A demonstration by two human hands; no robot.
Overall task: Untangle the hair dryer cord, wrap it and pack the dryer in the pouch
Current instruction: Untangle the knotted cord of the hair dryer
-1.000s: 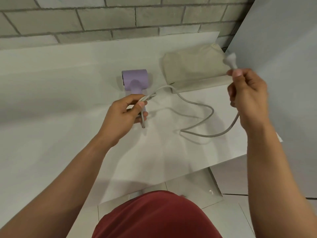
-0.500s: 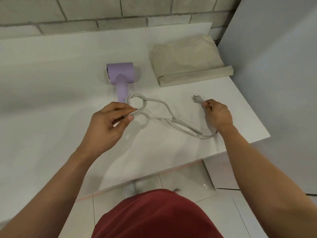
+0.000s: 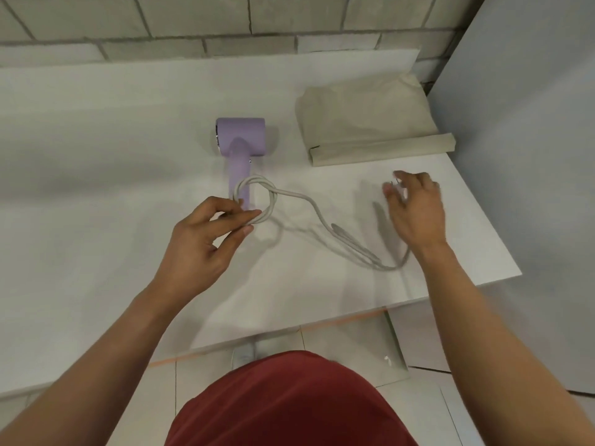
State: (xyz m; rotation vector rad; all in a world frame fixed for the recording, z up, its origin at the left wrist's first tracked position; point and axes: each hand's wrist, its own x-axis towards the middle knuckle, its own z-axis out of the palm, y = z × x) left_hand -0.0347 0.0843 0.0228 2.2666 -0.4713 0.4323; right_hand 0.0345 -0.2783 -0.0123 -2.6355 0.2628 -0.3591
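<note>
Your left hand (image 3: 206, 239) has kept its pinch on the grey cord (image 3: 274, 201), coiled over the handle end of the lilac hair dryer (image 3: 240, 140) lying mid-scene, so wrapping has barely begun. Slack trails right to your right hand (image 3: 415, 210), whose fingers have loosened; whether they grip the plug, I cannot tell. Far right, the beige pouch (image 3: 363, 123) lies flat.

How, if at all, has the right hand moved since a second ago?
Yes. The right hand dropped from beside the pouch to in front of it.
</note>
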